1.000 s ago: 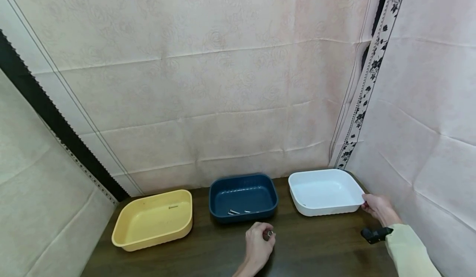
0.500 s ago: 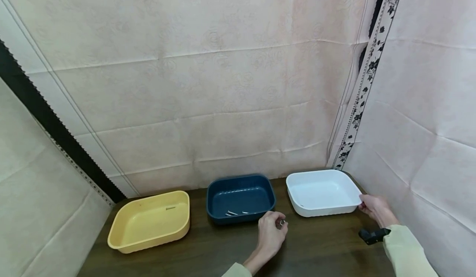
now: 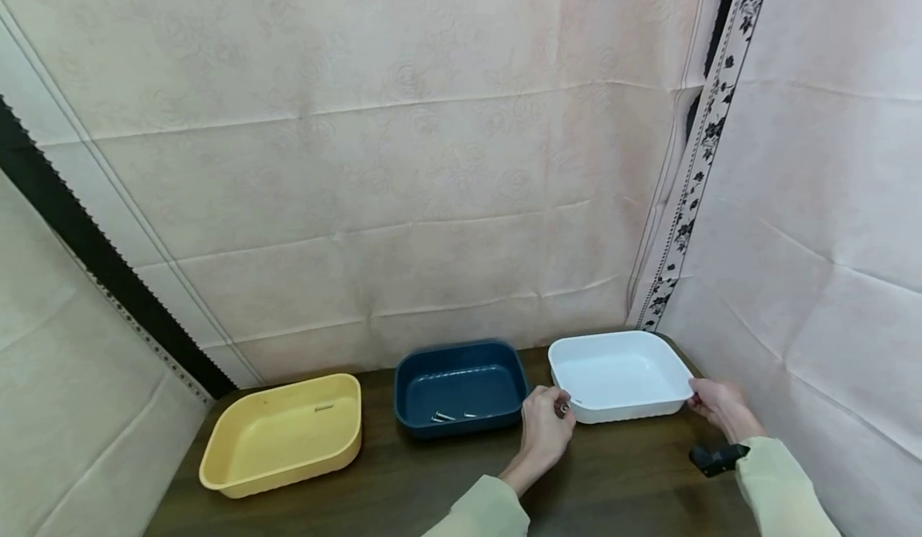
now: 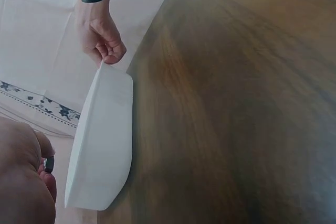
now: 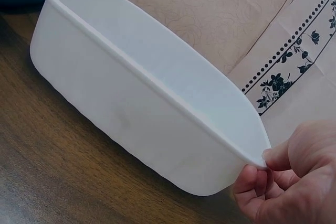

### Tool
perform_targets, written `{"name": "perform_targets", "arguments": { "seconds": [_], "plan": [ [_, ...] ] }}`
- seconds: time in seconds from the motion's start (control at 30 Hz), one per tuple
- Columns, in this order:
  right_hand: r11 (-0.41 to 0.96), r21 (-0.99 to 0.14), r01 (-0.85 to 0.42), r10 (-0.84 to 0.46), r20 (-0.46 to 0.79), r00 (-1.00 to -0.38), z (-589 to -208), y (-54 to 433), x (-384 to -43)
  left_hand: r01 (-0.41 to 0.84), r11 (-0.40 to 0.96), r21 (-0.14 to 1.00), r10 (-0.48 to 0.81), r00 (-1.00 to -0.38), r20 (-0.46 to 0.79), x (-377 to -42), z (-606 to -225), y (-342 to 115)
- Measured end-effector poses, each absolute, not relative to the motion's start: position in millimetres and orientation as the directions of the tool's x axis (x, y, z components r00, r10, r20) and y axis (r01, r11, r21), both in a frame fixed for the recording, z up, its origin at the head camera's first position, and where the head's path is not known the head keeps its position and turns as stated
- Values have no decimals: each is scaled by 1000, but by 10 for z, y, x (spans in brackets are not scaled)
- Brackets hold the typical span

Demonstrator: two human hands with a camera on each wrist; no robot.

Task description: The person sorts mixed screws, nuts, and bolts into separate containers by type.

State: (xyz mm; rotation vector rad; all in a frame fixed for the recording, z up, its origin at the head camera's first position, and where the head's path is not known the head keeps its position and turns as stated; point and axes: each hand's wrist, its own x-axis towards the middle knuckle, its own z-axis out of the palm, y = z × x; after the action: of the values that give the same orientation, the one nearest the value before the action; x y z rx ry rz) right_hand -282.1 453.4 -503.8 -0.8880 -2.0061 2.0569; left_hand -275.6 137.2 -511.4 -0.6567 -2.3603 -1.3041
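Note:
My left hand [image 3: 545, 427] pinches a small dark metal piece [image 4: 49, 164] between thumb and fingers; its kind cannot be made out, as the fingers cover most of it. In the head view this hand is at the front left corner of a white tray [image 3: 621, 370]. Whether it touches the tray there I cannot tell. My right hand [image 5: 294, 174] pinches the right front corner of the same tray, thumb on the rim and fingers curled beneath. Screws [image 3: 442, 417] lie in the dark blue tray [image 3: 461, 429] left of my left hand.
A yellow tray [image 3: 281, 485] at the left holds one screw-like piece [image 3: 324, 408]. All three trays stand in a row on a dark wooden table [image 3: 612, 481]. Pale patterned cloth [image 3: 432, 161] hangs behind and on both sides.
My left hand has moved right and a little away from me, from in front of the blue tray to the white tray's corner, still pinching the metal piece. The right hand keeps its grip.

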Motion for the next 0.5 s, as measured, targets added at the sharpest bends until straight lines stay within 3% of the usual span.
{"name": "perform_targets", "arguments": {
  "seconds": [0.27,0.5],
  "plan": [
    [-116,-952,283,469,-304,-829,-5073,4530,-2801,571,528,629,185,-799,572,-2888,-5116,1578],
    [-119,-946,303,463,-322,-826,-5057,4518,-2776,532,497,685,159,-832,531,-3001,-5188,1719]
  ]
}}
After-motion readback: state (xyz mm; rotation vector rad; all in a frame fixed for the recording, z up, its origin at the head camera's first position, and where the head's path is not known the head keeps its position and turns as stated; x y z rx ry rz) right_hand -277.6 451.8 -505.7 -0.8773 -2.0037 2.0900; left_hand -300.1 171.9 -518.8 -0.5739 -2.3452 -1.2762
